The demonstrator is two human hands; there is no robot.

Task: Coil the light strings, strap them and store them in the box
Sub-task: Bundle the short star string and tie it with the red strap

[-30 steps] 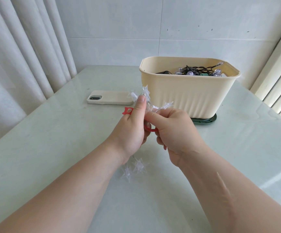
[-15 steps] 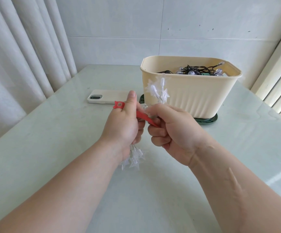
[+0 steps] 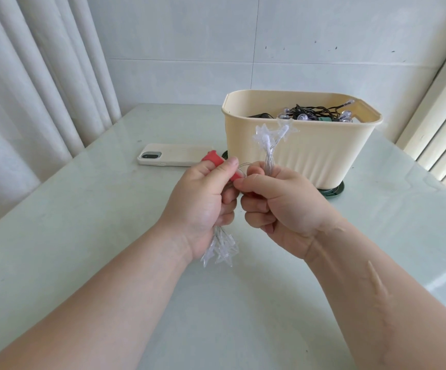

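No text, label, brand, number or sign can be read. The box (image 3: 310, 156), the phone (image 3: 179, 155) and the strap (image 3: 212, 158) are seen with plain surfaces, and no legible mark is found on them.
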